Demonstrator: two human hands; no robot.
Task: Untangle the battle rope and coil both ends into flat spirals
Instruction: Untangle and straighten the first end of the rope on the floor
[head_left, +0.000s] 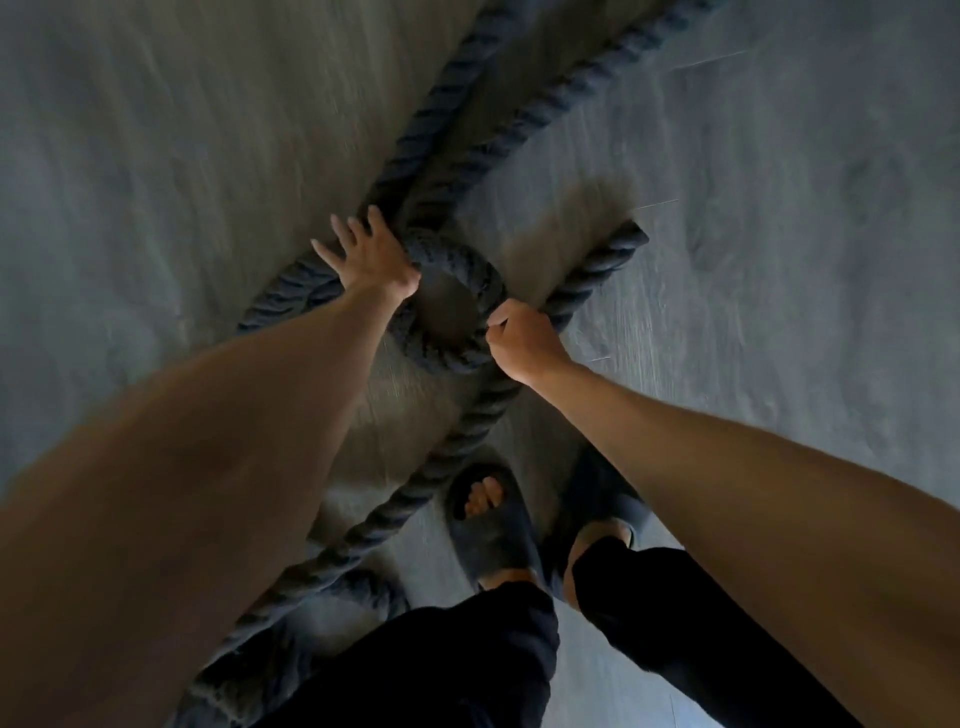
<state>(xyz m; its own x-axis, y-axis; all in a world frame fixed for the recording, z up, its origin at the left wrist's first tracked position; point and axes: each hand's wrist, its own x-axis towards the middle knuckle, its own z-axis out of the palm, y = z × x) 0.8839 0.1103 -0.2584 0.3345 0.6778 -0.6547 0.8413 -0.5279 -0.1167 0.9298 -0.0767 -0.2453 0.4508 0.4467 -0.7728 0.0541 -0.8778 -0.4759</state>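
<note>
A thick dark twisted battle rope (457, 156) lies on the grey floor and forms a tight loop (470, 270) in the middle of the view. My left hand (371, 260) lies flat with spread fingers on the rope at the loop's left side. My right hand (522, 340) grips the rope at the loop's lower right, fingers curled round it. One rope end (618, 247) sticks out to the right of the loop. Two strands run away toward the top. Another strand (415, 488) runs down-left past my feet.
My feet in dark slides (491, 530) stand just below the loop, beside the strand that runs down-left. More rope (270, 639) is piled at the bottom left, partly hidden by my left arm. Grey wood-look floor (779, 208) stretches to both sides.
</note>
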